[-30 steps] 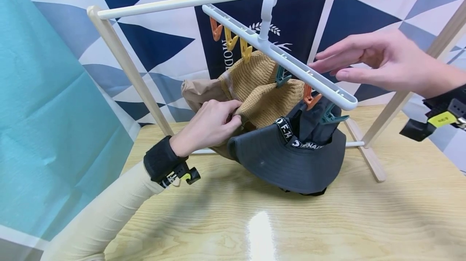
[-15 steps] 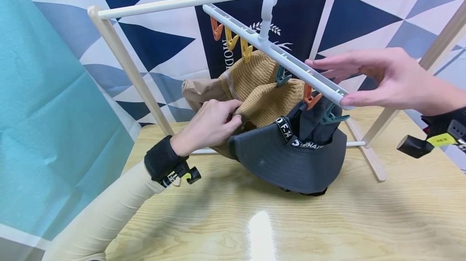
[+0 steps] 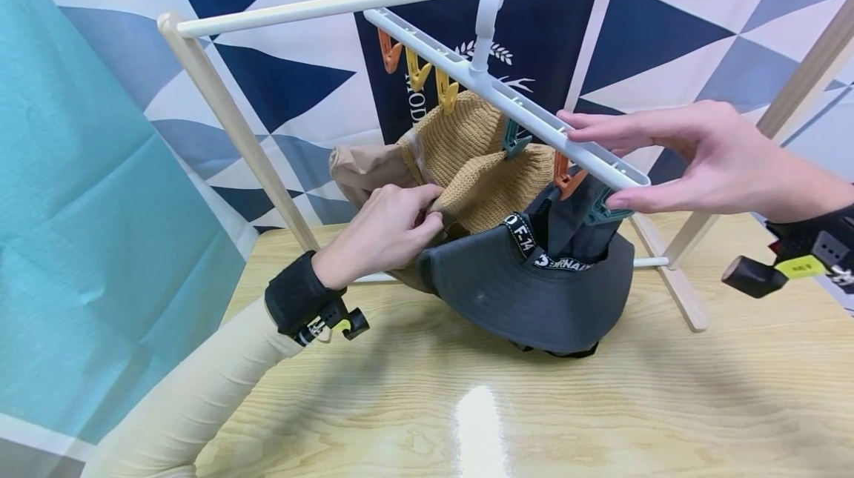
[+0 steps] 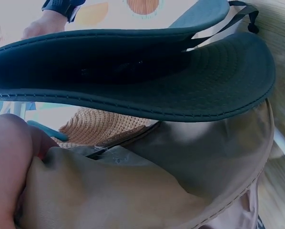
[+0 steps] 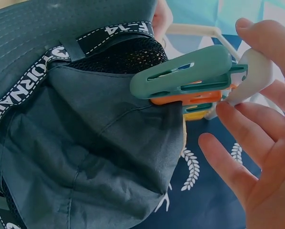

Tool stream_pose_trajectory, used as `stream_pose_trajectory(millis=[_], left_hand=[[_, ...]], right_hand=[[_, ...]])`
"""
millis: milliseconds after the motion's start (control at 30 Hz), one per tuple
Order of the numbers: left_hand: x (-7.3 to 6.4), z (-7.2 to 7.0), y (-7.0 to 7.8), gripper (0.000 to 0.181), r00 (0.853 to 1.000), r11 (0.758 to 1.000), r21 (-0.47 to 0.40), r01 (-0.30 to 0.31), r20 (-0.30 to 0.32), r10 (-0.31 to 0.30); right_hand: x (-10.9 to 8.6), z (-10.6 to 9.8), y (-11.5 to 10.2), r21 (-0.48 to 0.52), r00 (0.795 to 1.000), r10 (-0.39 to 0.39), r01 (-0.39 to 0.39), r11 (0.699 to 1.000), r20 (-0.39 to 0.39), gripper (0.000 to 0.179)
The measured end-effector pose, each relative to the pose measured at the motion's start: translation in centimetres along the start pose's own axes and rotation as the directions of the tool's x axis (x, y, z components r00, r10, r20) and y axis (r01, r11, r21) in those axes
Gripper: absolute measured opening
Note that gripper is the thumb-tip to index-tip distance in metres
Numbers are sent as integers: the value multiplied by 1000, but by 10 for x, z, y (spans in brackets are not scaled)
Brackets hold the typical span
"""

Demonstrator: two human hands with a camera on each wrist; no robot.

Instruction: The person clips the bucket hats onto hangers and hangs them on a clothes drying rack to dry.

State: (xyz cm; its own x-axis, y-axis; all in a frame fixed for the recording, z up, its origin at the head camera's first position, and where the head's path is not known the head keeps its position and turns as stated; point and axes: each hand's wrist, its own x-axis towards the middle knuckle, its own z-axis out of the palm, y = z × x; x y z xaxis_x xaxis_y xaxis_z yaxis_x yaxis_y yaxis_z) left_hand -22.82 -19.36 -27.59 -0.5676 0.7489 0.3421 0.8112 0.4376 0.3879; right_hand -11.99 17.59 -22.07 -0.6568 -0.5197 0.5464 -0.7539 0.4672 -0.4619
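Observation:
My left hand pinches the khaki fabric hat near its edge; the fingertips are partly hidden. Behind it hangs a tan knitted hat. A dark grey wide-brimmed hat with lettered trim hangs at the near end, held by a teal clip and an orange clip. My right hand is spread around the near end of the white clip hanger, fingers on the far side, thumb by the teal clip. In the right wrist view its fingers touch the hanger tip loosely.
A white rail on a wooden stand carries the hanger. Orange and yellow clips line its far half. Below is a wood-grain table; a patterned cloth hangs behind, a turquoise sheet at left.
My right hand has come down and slightly left onto the hanger's near end, its thumb now by the teal clip. The hanger has shifted slightly. My left hand keeps its place on the khaki hat.

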Motion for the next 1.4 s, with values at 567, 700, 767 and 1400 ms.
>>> stream_pose_trajectory(millis=[567,700,767,1400], left_hand=[[0,31,-32,29,1000,998,55,-19,14,18],[-4,24,-17,29,1000,998,58,-20,3,20],[-6,19,-9,32,1000,999,50,-1,15,0],[-27,3,40,58,994,995,46,-94,-45,96]], right_hand=[[-6,-6,12,-213,980,186,-197,957,-70,69],[-6,-7,14,-225,979,183,-198,954,-89,64],[-6,-7,16,-225,977,189,-207,952,-99,62],[-3,-19,30,-230,945,250,-297,927,-209,52]])
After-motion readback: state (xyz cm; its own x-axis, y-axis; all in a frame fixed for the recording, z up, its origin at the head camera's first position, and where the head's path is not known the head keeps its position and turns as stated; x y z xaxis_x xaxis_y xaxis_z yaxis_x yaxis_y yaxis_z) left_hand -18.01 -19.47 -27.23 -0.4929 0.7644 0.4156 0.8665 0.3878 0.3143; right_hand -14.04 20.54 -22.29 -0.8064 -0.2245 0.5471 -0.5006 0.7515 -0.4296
